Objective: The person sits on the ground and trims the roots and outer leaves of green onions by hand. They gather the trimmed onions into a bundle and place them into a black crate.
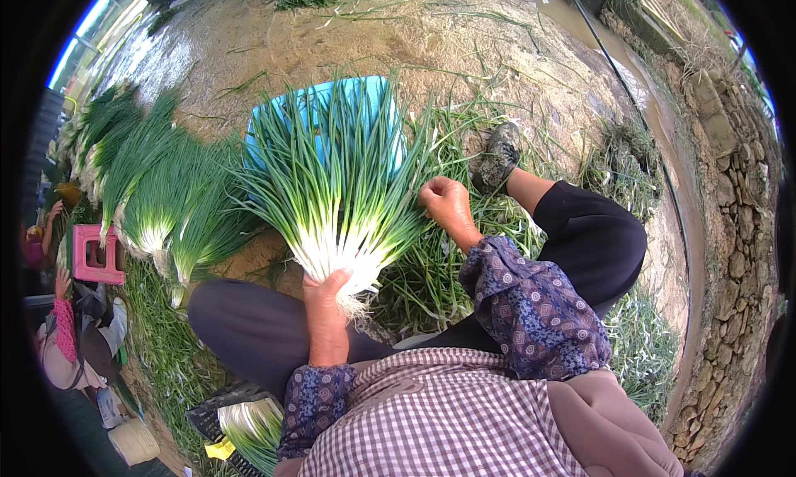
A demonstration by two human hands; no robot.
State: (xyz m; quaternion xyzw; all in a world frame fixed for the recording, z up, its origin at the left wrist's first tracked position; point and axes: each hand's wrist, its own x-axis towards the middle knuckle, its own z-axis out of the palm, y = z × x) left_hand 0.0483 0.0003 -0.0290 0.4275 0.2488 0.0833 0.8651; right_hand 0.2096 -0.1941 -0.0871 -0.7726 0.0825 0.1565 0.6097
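My left hand [326, 303] grips a large fanned bunch of spring onions [339, 228] around the white stems, just above the pale roots. Its green leaves spread away from me, over a light-blue plastic stool or crate [387, 113] that they partly cover. At the right edge of the leaves is my right hand [449, 206], fingers curled and thumb against the index finger. Whether a thin leaf is pinched there cannot be made out. Loose green leaves and trimmings [423, 278] lie in a heap beneath the bunch, between my legs.
Several spring onion bunches [155, 222] lie in a row at left. Beyond them are a pink plastic stool [98, 254] and a co-worker's sleeve [64, 331]. A black crate [208, 415] with more onions [252, 421] is by my left side. A stone wall [737, 265] runs at right.
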